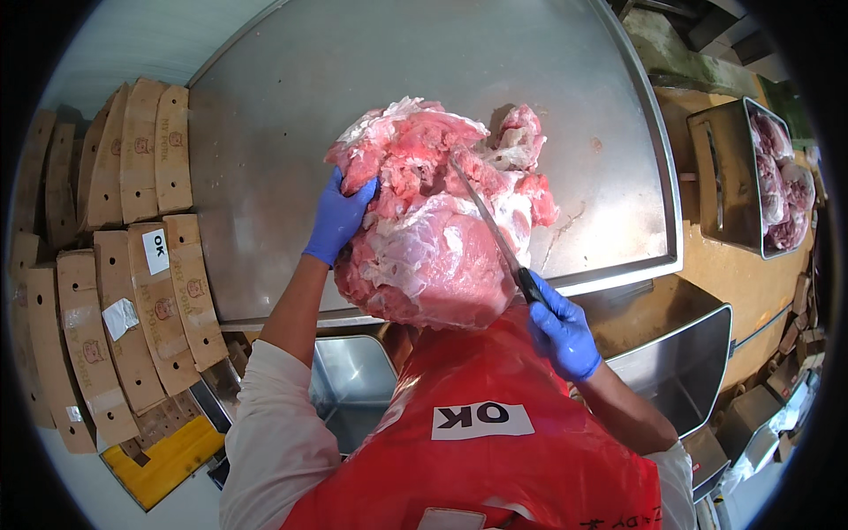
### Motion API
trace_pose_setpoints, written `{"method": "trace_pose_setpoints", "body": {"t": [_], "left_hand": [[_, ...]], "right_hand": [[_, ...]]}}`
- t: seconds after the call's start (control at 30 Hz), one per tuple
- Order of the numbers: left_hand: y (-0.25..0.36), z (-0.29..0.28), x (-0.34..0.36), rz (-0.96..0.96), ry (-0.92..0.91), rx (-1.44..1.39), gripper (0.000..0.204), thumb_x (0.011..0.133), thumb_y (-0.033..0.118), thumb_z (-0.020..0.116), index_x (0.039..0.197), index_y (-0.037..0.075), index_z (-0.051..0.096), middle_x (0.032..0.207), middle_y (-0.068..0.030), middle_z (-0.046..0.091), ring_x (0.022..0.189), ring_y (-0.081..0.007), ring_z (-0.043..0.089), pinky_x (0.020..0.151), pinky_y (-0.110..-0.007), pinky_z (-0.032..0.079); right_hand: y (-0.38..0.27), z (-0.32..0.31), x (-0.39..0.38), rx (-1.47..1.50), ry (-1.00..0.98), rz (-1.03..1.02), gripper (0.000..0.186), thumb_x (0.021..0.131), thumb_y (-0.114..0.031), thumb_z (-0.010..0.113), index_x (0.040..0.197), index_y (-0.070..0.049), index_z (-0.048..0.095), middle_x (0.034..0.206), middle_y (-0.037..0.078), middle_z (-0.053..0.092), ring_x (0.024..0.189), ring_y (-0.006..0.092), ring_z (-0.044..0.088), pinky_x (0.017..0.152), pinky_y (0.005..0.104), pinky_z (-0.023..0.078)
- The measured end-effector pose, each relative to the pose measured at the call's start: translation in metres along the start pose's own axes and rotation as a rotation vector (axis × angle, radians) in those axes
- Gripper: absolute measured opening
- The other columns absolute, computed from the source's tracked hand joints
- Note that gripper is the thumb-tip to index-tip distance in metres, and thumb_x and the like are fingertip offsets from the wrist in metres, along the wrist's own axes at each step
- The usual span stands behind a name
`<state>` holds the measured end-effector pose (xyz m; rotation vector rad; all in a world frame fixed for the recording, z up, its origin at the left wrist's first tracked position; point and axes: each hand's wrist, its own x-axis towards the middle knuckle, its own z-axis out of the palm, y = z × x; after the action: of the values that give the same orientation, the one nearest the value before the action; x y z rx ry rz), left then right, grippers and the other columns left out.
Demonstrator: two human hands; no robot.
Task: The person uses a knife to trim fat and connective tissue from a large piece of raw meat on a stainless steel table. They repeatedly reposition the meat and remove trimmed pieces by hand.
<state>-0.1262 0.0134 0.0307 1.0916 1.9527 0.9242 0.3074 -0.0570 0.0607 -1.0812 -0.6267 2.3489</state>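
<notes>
Across the near side of the broad steel table (pixel 265 230) lies one big cut of raw meat (pixel 433 256), its closest end reaching over the table's rim beside the red apron (pixel 389 477). The cutting looks to be only partway along: the far half has been opened into ragged, parted flesh, whereas the near half is a rounded mass with no deep cut showing, so much of the bulk seems left to work. That near half is pale pink and glossy, veiled in patches by whitish film; the opened half is redder and rougher, edged with white fat along its far rim. Whether any bone lies within cannot be made out. At the far right a smaller lobe (pixel 521 137), pink with thick white fat, sticks out; from this view I cannot tell if it is cut loose or joined. On the left flank, the blue-gloved left hand (pixel 340 216) pinches the edge of the meat between thumb and fingers, though part of that hold is hidden. The right hand (pixel 565 331), gloved alike, is wrapped tightly around the dark handle of a slim knife (pixel 497 234). Its blade slants over the meat, tip at the opened flesh; how deep that tip sits is unclear.
</notes>
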Motion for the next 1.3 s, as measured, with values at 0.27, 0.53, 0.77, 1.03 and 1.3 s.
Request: {"method": "trace_pose_setpoints", "body": {"t": [0.27,0.53,0.77,1.03,1.3], "left_hand": [[-0.018,-0.006,0.009,0.013,-0.081,-0.054,0.069,0.1,0.021,0.083,0.158,-0.002,0.052,0.142,-0.0149,0.071,0.123,-0.0212,0.07,0.107,-0.036,0.056],[-0.014,-0.013,0.017,0.02,-0.144,0.025,0.07,0.099,0.019,0.083,0.157,-0.004,0.052,0.141,-0.0149,0.072,0.122,-0.0201,0.072,0.105,-0.036,0.058],[-0.018,-0.002,0.02,0.057,-0.173,-0.036,0.062,0.098,0.027,0.084,0.151,0.005,0.061,0.136,-0.013,0.074,0.12,-0.0234,0.074,0.105,-0.037,0.058],[-0.011,0.003,0.009,0.097,-0.07,0.307,0.07,0.092,0.046,0.085,0.148,0.011,0.065,0.125,-0.019,0.074,0.116,-0.038,0.073,0.101,-0.046,0.058],[-0.018,-0.006,0.011,0.181,0.076,0.333,0.068,0.091,0.041,0.087,0.143,0.002,0.066,0.123,-0.0205,0.076,0.111,-0.0405,0.074,0.096,-0.048,0.059]], "right_hand": [[-0.047,-0.043,-0.057,-0.543,0.104,-0.134,0.052,0.111,-0.014,0.068,0.16,-0.003,0.056,0.134,0.005,0.077,0.081,0.0056,0.06,0.072,0.0253,0.052],[-0.2,0.038,-0.021,-1.508,0.087,-0.088,0.043,0.102,-0.018,0.075,0.144,-0.011,0.073,0.086,0.021,0.077,0.07,0.0329,0.075,0.072,0.0376,0.06],[-0.275,0.127,0.031,-1.741,-0.044,0.341,0.038,0.106,-0.024,0.065,0.139,-0.007,0.075,0.078,0.016,0.076,0.063,0.0243,0.071,0.066,0.0387,0.055],[-0.254,0.152,0.09,-1.771,-0.057,0.482,0.038,0.106,-0.023,0.068,0.14,-0.007,0.074,0.095,0.018,0.081,0.075,0.0202,0.074,0.075,0.036,0.058],[-0.111,0.034,0.02,-1.45,0.22,-0.154,0.049,0.103,-0.015,0.075,0.151,-0.009,0.067,0.101,0.02,0.081,0.084,0.0242,0.08,0.078,0.0366,0.061]]}}
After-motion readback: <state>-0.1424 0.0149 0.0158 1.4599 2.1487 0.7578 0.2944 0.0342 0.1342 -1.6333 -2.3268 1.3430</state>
